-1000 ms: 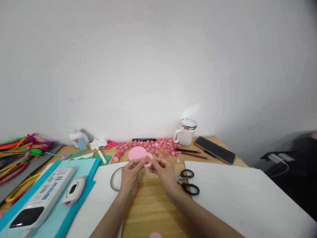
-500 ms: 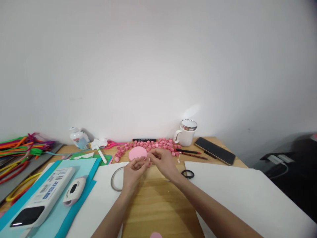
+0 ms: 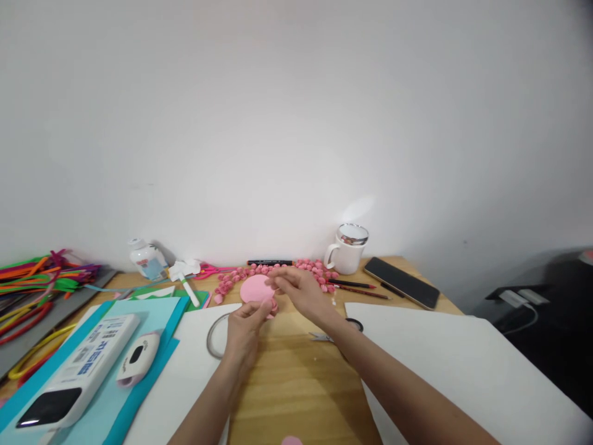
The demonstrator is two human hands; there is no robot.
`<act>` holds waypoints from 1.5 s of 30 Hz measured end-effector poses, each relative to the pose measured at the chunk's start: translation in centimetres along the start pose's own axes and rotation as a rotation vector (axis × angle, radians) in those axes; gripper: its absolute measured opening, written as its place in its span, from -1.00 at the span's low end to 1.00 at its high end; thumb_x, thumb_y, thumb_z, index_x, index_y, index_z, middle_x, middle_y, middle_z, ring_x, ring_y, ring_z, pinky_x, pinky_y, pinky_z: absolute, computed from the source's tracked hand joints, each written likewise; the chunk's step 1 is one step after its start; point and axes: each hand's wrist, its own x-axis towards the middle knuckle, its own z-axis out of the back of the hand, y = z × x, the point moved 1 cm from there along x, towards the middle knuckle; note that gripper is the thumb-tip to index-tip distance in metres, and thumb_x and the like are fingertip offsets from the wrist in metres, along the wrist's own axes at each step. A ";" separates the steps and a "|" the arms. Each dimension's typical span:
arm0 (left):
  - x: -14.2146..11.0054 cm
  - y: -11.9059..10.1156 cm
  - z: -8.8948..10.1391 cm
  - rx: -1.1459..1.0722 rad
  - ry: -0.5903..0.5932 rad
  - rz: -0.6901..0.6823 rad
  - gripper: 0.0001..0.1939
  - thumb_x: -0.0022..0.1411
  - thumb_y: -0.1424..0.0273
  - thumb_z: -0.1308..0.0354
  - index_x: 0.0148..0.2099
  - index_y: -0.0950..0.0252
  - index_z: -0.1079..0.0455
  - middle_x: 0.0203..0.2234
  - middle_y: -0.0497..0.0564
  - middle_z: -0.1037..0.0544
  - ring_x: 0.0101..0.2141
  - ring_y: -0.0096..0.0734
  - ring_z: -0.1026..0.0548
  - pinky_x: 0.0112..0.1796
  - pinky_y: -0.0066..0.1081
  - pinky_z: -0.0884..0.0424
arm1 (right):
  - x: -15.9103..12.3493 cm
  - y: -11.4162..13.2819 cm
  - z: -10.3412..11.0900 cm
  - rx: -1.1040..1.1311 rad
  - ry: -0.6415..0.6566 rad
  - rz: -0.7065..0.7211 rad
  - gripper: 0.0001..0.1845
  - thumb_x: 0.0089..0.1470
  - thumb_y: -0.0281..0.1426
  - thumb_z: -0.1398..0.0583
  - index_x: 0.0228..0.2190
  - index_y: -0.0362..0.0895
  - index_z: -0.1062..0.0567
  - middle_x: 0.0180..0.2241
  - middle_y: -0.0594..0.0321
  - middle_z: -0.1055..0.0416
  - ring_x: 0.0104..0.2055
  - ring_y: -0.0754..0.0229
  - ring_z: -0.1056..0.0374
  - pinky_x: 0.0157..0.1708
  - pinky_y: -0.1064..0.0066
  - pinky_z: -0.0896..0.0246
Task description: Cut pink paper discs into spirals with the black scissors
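Note:
My left hand (image 3: 245, 327) pinches a small rolled pink paper flower (image 3: 273, 306) between thumb and fingertips, above the bare wood of the table. Just above and to the right, my right hand (image 3: 303, 295) hovers with its fingers stretched out and slightly apart, nothing visible in them. Behind the hands lies a flat pink disc (image 3: 254, 289), partly covered by the right fingertips. Several similar pink paper flowers (image 3: 315, 269) form a curved heap along the back of the table. A pair of scissors (image 3: 320, 337) lies partly hidden beneath my right forearm.
A white mug (image 3: 349, 253), pencils (image 3: 354, 283) and a phone (image 3: 402, 282) stand or lie at the back right. White sheets (image 3: 440, 358) flank the wood. To the left are a grey ring (image 3: 210, 339), a glue gun-like white device (image 3: 78, 371), a bottle (image 3: 148, 258) and pipe cleaners (image 3: 46, 275).
My right hand has come away from the left, its fingers moving up and loosening. The pink flower stays in my left hand, now more visible. The scissor blades have come into view.

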 end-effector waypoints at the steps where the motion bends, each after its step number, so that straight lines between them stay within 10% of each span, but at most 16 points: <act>1: 0.1 0.0 0.1 -0.046 0.000 0.005 -0.81 -0.24 0.35 -0.33 -0.63 0.37 -0.44 -0.64 0.00 -0.52 -0.54 -0.48 -0.41 -0.42 -0.50 -0.33 | -0.3 -0.3 0.1 0.058 -0.072 -0.002 -0.84 -0.06 -0.40 -0.08 -0.44 -0.16 -0.45 -0.44 0.22 -0.49 -0.39 0.23 -0.40 -0.39 0.43 -0.29; 16: 0.1 0.0 -0.1 -0.190 -0.042 0.062 -0.76 -0.30 0.36 -0.37 -0.52 0.41 -0.47 -0.63 0.02 -0.53 -0.59 -0.45 -0.44 -0.56 -0.50 -0.32 | -4.0 -3.3 -5.0 0.663 -0.358 -0.407 -0.57 -0.52 -0.21 -0.37 -0.57 -0.17 -0.38 -0.61 0.29 -0.43 -0.52 0.19 -0.41 -0.37 0.30 -0.37; 30: 0.2 0.0 0.1 -0.028 -0.049 -0.055 -0.80 -0.26 0.39 -0.35 -0.47 0.33 -0.49 -0.53 -0.02 -0.57 -0.47 -0.45 -0.47 -0.38 -0.50 -0.35 | -3.5 -1.8 -2.0 0.361 -0.423 -0.227 -0.76 -0.28 -0.47 -0.23 -0.43 -0.17 -0.36 -0.58 0.31 -0.40 -0.53 0.21 -0.39 -0.44 0.33 -0.39; 45: -0.1 -0.3 0.1 0.151 -0.004 -0.093 -0.82 -0.17 0.37 -0.30 -0.43 0.36 -0.51 -0.62 -0.03 -0.52 -0.54 -0.48 -0.42 -0.43 -0.51 -0.35 | -3.2 -3.0 -1.5 0.362 -0.268 -0.149 -0.73 -0.35 -0.31 -0.35 -0.53 -0.20 -0.51 -0.54 0.21 -0.48 -0.46 0.14 -0.41 -0.33 0.28 -0.34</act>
